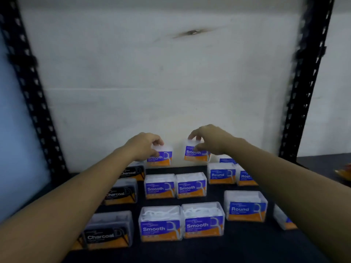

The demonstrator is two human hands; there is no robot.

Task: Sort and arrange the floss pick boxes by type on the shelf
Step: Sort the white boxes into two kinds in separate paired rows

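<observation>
My left hand (143, 147) grips a clear Smooth floss pick box (161, 156) with a blue and orange label, raised just over the back of the dark shelf (209, 251). My right hand (208, 139) grips a second Smooth box (195, 153) beside it at the same height. Below them two rows of Smooth boxes (175, 186) stand in the middle. Black Charcoal boxes (110, 229) line the left side. Round boxes (246, 205) stand on the right, partly hidden by my right forearm.
A white wall panel (161, 82) closes the back of the shelf. Black perforated uprights (32, 88) (303, 88) stand at both sides. An orange object (344, 172) shows at the far right edge.
</observation>
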